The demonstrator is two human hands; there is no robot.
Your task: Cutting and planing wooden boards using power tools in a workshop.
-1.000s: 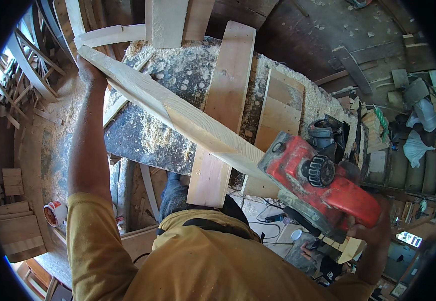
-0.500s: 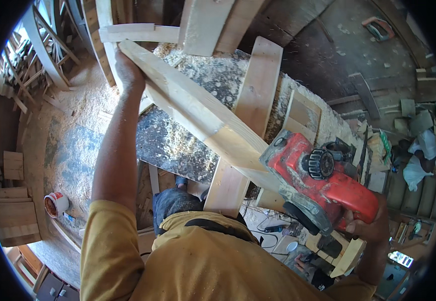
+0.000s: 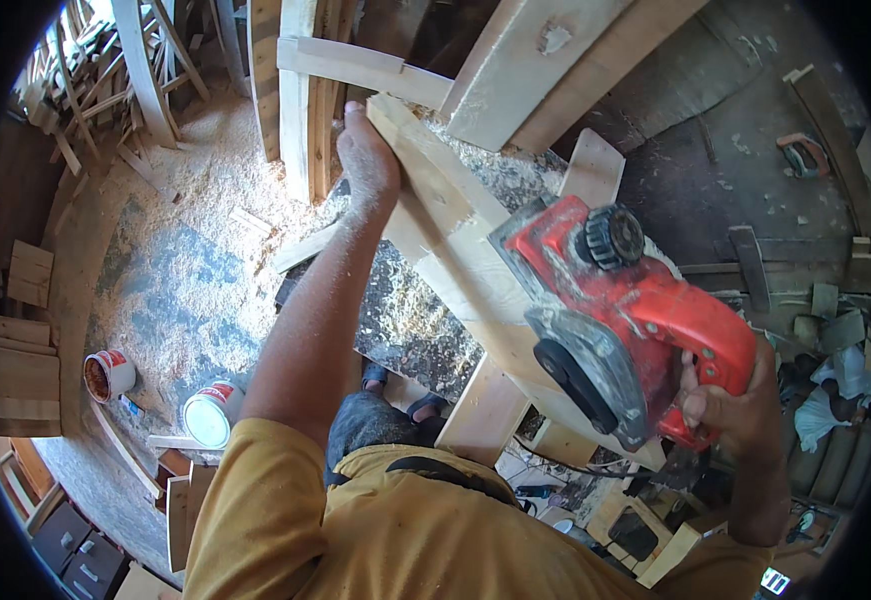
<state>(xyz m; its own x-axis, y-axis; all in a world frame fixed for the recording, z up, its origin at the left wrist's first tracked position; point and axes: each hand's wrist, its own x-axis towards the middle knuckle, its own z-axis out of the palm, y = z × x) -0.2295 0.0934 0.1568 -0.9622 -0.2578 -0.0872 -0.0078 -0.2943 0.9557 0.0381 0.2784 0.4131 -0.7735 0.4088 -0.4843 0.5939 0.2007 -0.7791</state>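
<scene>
A red and grey electric hand planer (image 3: 645, 290) with a black front knob rests on the upper edge of a long pale wooden beam (image 3: 460, 275). My right hand (image 3: 730, 395) is wrapped around the planer's rear handle. At the beam's far end, my left hand (image 3: 370, 165) grips its left side, some of its fingers hidden by the wood. The beam slants from the far middle to the near right across a shavings-covered bench (image 3: 410, 310). The planer hides part of the beam's near half.
Upright planks (image 3: 535, 65) stand just beyond the beam. A handsaw (image 3: 803, 157) lies at the far right. Two buckets, one brown inside (image 3: 110, 375) and one white-lidded (image 3: 212, 415), sit on the sawdust-strewn floor at left. A black cord (image 3: 555, 458) runs below the planer.
The planer has slid along the beam toward its far end, nearer my left hand, which keeps its hold. My view has turned, and the white-lidded bucket now shows.
</scene>
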